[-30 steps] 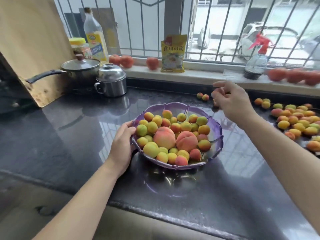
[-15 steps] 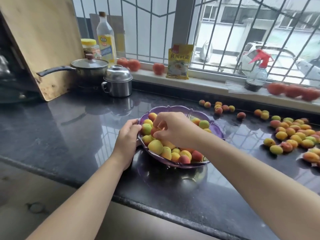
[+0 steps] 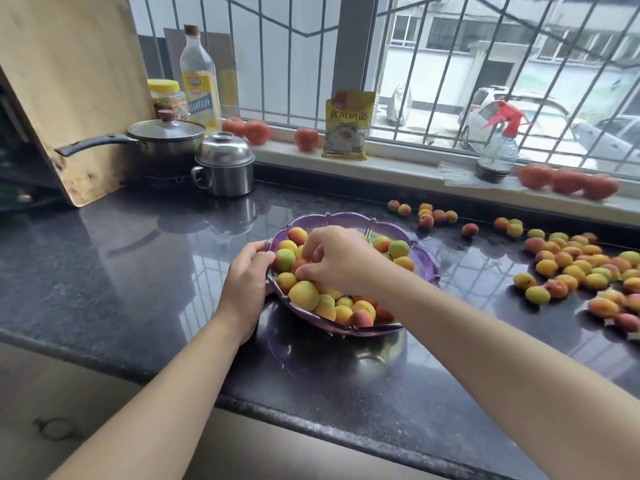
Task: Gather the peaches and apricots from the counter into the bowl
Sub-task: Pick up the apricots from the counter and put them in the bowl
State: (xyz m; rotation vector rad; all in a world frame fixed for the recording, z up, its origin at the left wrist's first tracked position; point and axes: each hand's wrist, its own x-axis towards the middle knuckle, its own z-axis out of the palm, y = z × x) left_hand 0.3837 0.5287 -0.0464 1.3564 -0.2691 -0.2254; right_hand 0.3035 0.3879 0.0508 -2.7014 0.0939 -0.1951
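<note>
A purple scalloped bowl [image 3: 349,218] sits mid-counter, heaped with yellow, green and red apricots. My left hand [image 3: 247,275] grips its left rim. My right hand [image 3: 339,259] reaches down into the bowl, fingers curled around a reddish apricot [image 3: 300,264] on top of the pile. This hand hides the two big peaches in the middle of the bowl. Many loose apricots [image 3: 575,268] lie spread on the dark counter at the right. A smaller group [image 3: 429,216] lies behind the bowl near the sill.
A lidded steel pot [image 3: 225,164], a saucepan [image 3: 166,140] and a leaning wooden board [image 3: 69,81] stand at the back left. On the sill are an oil bottle [image 3: 200,81], a yellow packet [image 3: 348,124], a spray bottle [image 3: 498,147] and tomatoes [image 3: 568,180].
My right hand came from the small fruit behind the bowl to over the bowl and now rests among the fruit. My left hand stayed on the rim.
</note>
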